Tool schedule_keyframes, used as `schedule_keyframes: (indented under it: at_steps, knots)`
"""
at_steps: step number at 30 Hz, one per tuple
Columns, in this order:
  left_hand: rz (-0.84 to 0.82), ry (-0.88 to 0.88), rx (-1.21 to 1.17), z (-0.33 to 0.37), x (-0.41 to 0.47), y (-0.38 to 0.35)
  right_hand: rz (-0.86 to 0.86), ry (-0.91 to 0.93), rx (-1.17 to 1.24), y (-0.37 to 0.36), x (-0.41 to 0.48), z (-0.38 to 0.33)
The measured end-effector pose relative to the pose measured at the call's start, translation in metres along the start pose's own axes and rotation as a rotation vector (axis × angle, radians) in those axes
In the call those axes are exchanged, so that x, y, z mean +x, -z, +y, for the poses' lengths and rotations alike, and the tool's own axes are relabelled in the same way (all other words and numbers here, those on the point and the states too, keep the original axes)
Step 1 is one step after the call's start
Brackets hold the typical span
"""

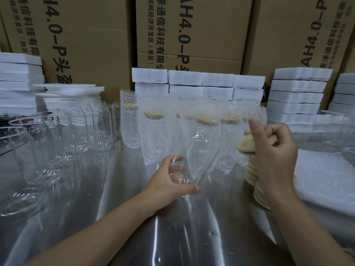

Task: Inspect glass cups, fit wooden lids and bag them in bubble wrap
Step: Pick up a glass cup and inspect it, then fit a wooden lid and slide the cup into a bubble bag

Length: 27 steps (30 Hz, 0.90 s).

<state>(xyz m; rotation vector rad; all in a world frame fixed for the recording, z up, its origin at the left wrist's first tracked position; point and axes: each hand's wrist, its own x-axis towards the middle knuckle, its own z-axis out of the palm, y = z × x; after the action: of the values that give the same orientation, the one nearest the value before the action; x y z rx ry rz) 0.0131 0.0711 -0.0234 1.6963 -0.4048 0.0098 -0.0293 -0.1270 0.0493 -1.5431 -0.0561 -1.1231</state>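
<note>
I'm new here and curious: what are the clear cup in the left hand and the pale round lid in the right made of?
Clear tall cup: looks like glossy glass, see-through with bright glints. Pale round lid: seems matte, unvarnished wood or bamboo, tan and dull.

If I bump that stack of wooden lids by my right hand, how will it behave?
Probably tippy: the lid stack is tall and uneven, so a push could slide discs off. Each looks thin, stiff, likely light. Round, so fallen ones may roll on the table.
</note>
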Motion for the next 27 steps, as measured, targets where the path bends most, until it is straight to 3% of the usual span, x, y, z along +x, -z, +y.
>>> schedule_keyframes:
  at_steps: [3,9,15,27]
  knots:
    - [-0.051,-0.031,0.055,0.001,-0.003,0.0,0.012,-0.082,0.252,-0.001,0.0,0.002]
    - [-0.14,-0.088,0.155,0.001,-0.005,-0.002,-0.044,-0.217,0.418,-0.011,-0.001,0.004]
    - [-0.178,-0.095,0.145,0.001,-0.007,-0.003,-0.13,-0.282,0.403,-0.019,-0.009,0.007]
    - [-0.212,-0.037,0.022,0.002,-0.009,-0.003,-0.392,-0.2,0.398,-0.021,-0.013,0.014]
